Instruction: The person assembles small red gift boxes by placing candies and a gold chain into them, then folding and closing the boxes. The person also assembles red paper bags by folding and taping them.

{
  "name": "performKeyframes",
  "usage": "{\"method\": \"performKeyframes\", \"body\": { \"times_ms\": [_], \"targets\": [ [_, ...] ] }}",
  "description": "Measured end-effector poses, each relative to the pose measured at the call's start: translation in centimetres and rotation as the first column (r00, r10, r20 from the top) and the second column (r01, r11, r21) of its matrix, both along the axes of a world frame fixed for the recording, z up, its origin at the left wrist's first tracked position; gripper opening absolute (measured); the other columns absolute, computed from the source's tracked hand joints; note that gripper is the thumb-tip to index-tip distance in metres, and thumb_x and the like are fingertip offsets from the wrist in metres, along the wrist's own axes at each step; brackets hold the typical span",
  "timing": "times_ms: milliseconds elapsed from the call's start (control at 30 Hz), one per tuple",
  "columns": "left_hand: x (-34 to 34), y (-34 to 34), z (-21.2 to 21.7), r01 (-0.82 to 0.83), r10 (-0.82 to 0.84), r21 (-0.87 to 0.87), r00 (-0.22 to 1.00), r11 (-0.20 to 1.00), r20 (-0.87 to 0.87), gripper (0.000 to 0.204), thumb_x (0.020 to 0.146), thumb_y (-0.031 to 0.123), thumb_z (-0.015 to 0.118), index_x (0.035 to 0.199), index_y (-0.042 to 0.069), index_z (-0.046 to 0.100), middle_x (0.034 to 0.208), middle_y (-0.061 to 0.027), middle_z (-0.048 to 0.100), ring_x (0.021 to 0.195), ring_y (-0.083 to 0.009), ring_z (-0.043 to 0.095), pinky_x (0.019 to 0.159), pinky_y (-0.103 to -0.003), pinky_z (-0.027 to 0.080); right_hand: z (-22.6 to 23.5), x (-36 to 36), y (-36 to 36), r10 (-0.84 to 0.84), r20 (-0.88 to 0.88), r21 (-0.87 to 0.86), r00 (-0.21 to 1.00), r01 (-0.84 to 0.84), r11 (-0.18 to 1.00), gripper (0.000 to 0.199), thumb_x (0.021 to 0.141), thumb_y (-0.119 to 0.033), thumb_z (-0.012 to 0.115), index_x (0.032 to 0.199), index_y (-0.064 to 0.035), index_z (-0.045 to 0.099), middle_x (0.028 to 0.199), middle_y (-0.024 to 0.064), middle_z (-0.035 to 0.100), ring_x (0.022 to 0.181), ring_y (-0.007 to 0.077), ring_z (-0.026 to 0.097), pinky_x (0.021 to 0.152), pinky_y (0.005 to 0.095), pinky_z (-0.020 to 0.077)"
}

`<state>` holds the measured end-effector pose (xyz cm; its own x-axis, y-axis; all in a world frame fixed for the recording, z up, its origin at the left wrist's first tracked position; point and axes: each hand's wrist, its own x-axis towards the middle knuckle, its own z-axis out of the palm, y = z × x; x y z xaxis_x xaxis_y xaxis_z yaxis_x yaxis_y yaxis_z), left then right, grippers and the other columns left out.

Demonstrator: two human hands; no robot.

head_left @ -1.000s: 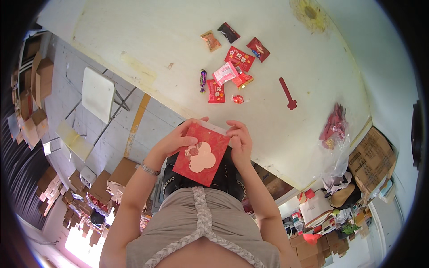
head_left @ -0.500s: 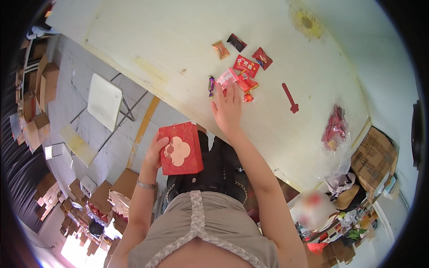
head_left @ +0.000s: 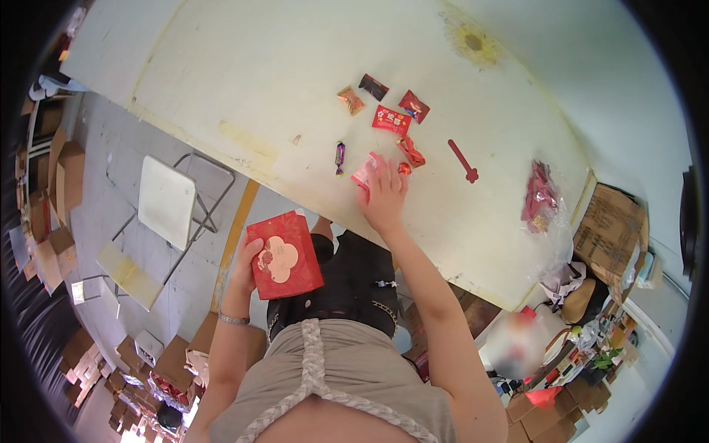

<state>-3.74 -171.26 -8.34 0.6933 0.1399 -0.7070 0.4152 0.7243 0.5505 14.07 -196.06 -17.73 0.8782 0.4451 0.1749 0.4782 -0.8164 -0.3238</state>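
Box (head_left: 303, 264) in L hand (head_left: 246, 267): rect., w/ 4-lobed pink panel (head_left: 279, 263).

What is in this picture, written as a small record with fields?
Left hand: grips a red box with a pale flower-shaped panel
Right hand: fingers over a pink packet
Surface: white table
Also on it: purple-wrapped piece, orange packet, dark packet, red packets
Farther right: dark red stick, clear bag
Floor, left: white chair

From near above, the head camera looks steeply down (a fisheye) on left hand (head_left: 245, 267), right hand (head_left: 385, 199) and table (head_left: 244, 81); outer parts seem unclear.
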Motion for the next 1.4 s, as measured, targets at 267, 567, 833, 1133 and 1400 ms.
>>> {"method": "performKeyframes", "body": {
  "times_ms": [267,567,833,1133,1400],
  "targets": [
    [0.0,1.0,-0.4,0.015,-0.015,0.023,1.000,1.000,-0.003,0.041,0.085,0.020,0.060,0.122,0.005,0.046,0.110,-0.0086,0.060,0.096,-0.0178,0.061,0.082,-0.033,0.051,-3.5,5.5,-4.8,-0.189,0.129,-0.093,0.974,0.201,0.975,0.049,0.076,-0.027,0.064,0.122,-0.0132,0.055,0.139,0.0118,0.040,0.130,0.0306,0.034,0.098,0.0510,0.0282],
    [0.3,0.9,0.3,0.038,-0.039,0.014,0.999,0.999,0.017,0.040,0.086,0.021,0.060,0.119,0.003,0.047,0.111,-0.0103,0.060,0.097,-0.0185,0.061,0.084,-0.032,0.051,1.7,12.0,0.6,-0.262,0.150,0.099,0.953,0.249,0.963,0.048,0.076,-0.035,0.066,0.119,-0.0141,0.057,0.135,0.0166,0.042,0.126,0.0371,0.035,0.098,0.0536,0.0291],
    [-0.5,0.6,-0.3,-0.069,0.069,0.000,0.997,0.998,0.031,0.040,0.086,0.020,0.060,0.119,0.003,0.047,0.112,-0.0109,0.060,0.097,-0.0187,0.061,0.083,-0.033,0.051,-3.6,13.7,0.2,-0.061,0.169,-0.196,0.984,0.094,0.976,0.046,0.074,-0.037,0.066,0.113,-0.0136,0.058,0.138,0.0149,0.041,0.124,0.0447,0.035,0.094,0.0607,0.0315],
    [-0.8,0.0,0.0,-0.130,0.130,0.009,0.992,0.992,-0.001,0.039,0.086,0.020,0.060,0.119,0.003,0.047,0.111,-0.0114,0.060,0.097,-0.0194,0.061,0.083,-0.033,0.051,-3.9,16.9,7.5,0.071,0.110,-0.101,0.991,-0.060,0.993,0.050,0.082,-0.038,0.062,0.128,-0.0204,0.052,0.138,0.0101,0.042,0.127,0.0396,0.035,0.096,0.0608,0.0317],
    [-0.4,-0.2,-0.4,-0.117,0.117,-0.005,0.993,0.993,0.000,0.035,0.087,0.018,0.058,0.117,0.003,0.047,0.110,-0.0109,0.060,0.097,-0.0193,0.061,0.083,-0.033,0.051,-0.4,9.9,-1.4,0.141,0.028,-0.179,0.990,-0.133,0.975,0.033,0.074,-0.010,0.062,0.107,-0.0123,0.063,0.107,0.0065,0.059,0.106,0.0271,0.050,0.091,0.0436,0.0379]
  ]
}}
